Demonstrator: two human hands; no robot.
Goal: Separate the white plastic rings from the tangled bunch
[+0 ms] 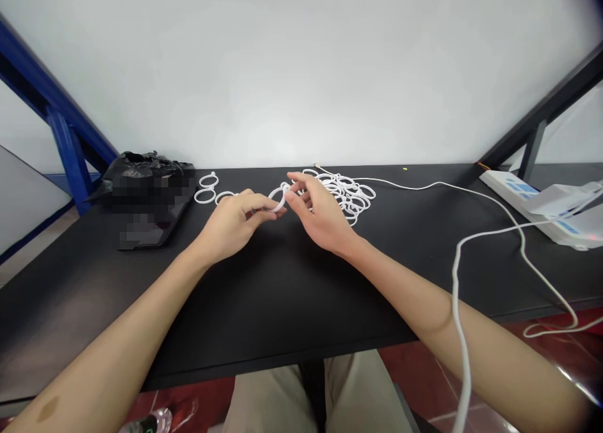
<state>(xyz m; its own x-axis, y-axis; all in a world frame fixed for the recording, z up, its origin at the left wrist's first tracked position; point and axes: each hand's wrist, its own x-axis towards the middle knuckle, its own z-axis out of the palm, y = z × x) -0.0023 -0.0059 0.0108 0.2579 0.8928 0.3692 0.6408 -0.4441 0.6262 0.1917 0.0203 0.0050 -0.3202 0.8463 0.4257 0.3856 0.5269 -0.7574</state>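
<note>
Over the middle of the black table, my left hand [240, 222] pinches a white ring [277, 200] between thumb and fingers. It looks like a curtain ring with a small eyelet at its top. My right hand [323, 213] meets it from the other side, thumb and fingertips closed around the eyelet end. Just beyond my right hand lies a tangled pile of similar white rings [360, 200], partly hidden by that hand. To the left of my left hand, a few more white rings [205, 197] lie flat on the table, one partly covered by my fingers.
A black plastic bag [146, 166] and a dark flat object, partly blurred out, lie at the left. A white device [532, 207] sits at the right. A white cable [456, 276] crosses over my right forearm. A blue frame [63, 137] stands left, against the white wall [301, 75].
</note>
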